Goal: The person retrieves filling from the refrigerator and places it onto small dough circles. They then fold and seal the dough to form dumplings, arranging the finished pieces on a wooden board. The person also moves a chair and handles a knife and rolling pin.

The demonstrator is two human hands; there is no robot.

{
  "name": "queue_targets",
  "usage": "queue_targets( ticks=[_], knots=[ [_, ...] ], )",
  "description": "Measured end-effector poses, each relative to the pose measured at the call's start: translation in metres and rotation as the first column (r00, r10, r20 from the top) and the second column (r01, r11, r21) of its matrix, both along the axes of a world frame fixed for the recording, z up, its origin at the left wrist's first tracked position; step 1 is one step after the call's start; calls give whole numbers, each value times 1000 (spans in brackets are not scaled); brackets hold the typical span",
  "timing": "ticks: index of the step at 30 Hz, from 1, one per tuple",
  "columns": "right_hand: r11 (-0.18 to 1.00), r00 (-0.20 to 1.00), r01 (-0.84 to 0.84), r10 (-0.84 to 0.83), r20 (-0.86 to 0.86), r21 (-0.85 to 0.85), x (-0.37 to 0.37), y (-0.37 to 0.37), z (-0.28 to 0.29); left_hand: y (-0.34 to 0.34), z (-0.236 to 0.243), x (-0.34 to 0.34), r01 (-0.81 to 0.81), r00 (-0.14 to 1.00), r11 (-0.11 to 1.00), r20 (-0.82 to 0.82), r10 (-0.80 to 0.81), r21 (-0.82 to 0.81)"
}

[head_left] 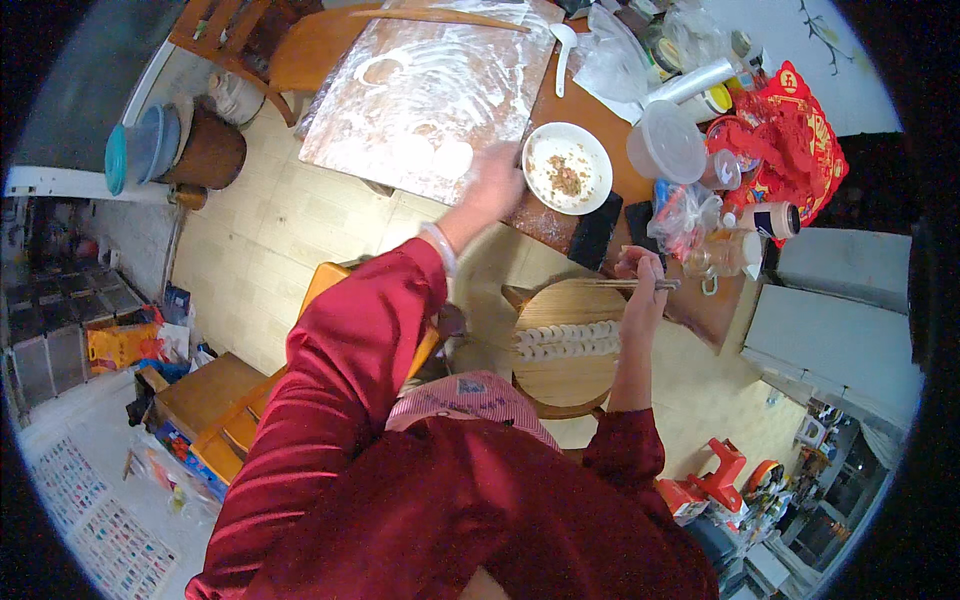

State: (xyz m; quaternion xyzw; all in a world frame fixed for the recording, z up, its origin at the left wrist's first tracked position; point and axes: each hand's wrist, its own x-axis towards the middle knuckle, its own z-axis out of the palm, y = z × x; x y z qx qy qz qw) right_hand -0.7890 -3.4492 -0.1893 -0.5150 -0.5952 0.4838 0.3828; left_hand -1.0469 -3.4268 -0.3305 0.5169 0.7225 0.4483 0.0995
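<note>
Smeared by motion, my left hand (495,182) reaches over the near right corner of a floured board (350,130). A pale round dough wrapper (452,160) lies beside its fingers, whose pose is blurred. Just right of that hand is a white bowl (602,160) with a little minced filling (566,176) at its bottom. My right hand (645,272) is closed around a pair of chopsticks (605,283), held above the far right of a round wooden board (560,385). Two rows of small white dumplings (567,341) lie on that board.
A rolling pin (450,16) lies across the floured board's far side. Behind the bowl are a white spoon (563,55) and a clear plastic tub (665,142). Jars, bags and a red decoration (800,150) crowd the table's right. A yellow chair (325,285) stands near my left arm.
</note>
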Motion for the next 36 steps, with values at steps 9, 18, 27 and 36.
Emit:
queue_targets(
  ticks=[9,18,27,36],
  knots=[
    [990,989,-52,32,147,131,-3,21,-22,-14,-3,-89,-164,966,872,-256,46,-462],
    [829,970,-239,180,163,505,-36,76,-40,-16,-2,-89,-65,954,910,-293,-64,-409],
    [877,954,-295,247,171,379,-75,91,-57,-83,34,-60,147,749,987,659,-70,-62],
    [966,983,-183,181,31,182,-44,64,-44,-160,87,-35,115,940,982,-305,-156,-150]
  ],
)
